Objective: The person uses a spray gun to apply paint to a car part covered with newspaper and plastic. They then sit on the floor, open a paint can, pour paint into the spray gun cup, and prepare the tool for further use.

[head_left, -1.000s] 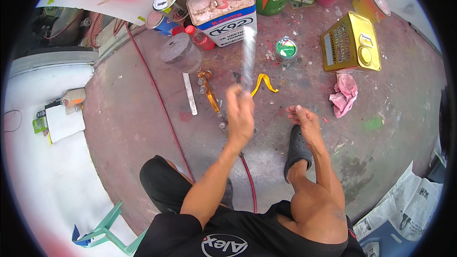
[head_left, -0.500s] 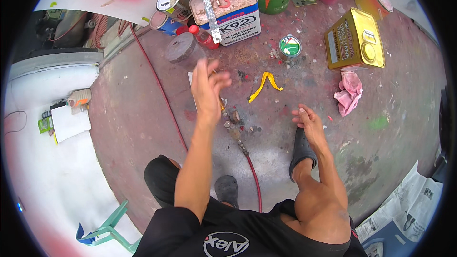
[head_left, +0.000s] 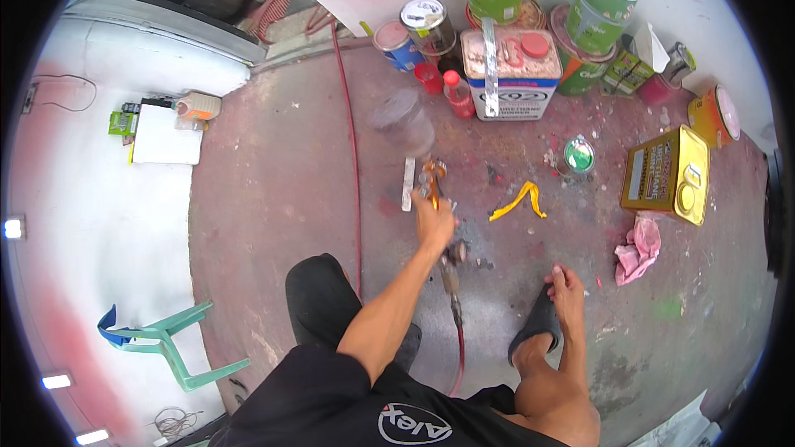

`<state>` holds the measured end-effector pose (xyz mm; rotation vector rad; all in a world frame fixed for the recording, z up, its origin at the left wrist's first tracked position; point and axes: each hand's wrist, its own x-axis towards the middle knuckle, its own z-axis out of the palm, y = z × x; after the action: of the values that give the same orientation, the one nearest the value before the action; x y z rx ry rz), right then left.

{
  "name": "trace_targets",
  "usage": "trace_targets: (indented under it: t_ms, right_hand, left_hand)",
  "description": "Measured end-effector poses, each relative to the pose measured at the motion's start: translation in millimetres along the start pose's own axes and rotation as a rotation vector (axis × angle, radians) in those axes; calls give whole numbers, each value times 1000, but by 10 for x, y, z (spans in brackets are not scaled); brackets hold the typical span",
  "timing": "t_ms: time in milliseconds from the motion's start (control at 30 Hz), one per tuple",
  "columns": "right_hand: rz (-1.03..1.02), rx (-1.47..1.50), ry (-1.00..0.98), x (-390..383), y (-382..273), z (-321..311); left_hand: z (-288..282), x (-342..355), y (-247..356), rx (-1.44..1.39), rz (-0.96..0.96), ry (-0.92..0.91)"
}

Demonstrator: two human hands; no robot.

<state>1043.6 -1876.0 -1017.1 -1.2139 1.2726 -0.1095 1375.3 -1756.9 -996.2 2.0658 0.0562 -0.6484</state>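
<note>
My left hand (head_left: 435, 219) is closed on the copper-coloured spray gun (head_left: 433, 186), whose lower end joins a fitting (head_left: 451, 277) on a red hose. A pale flat stick (head_left: 408, 185) lies to its left, and a cloudy plastic container (head_left: 403, 116) is just beyond. My right hand (head_left: 567, 285) hangs by my right foot, fingers curled together; anything in them is too small to make out. A metal strip (head_left: 490, 66) rests upright across the front of the white thinner can (head_left: 522, 91). A yellow strip (head_left: 522, 199) and a pink cloth (head_left: 638, 252) lie to the right.
Paint cans (head_left: 592, 16) crowd the back wall. A gold rectangular tin (head_left: 662, 174) and a small green-lidded can (head_left: 579, 155) are at right. A red hose (head_left: 352, 157) crosses the floor at left. A green plastic chair (head_left: 166, 339) appears at lower left.
My left hand let go of the metal strip at the white can, moved down and took hold of the spray gun. The view has shifted, so the scene sits lower and further right.
</note>
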Motion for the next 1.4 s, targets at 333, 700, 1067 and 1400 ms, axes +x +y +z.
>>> trace_targets:
  t_ms: [333,700,1067,1400]
  right_hand:
    - [-56,-93,-4,41,-47,103]
    - [-246,-163,-15,-815,-1194,-160]
    - [-884,-261,28,-2168,-3261,323]
    - [-1042,-730,-283,-2718,-3273,1428]
  left_hand:
    - [-939,-215,128,-416,11,204]
    - [-3337,208,1139,-703,297,710]
    - [-4250,50,666,-862,242,916]
    - [-4527,79,727,-581,167,932]
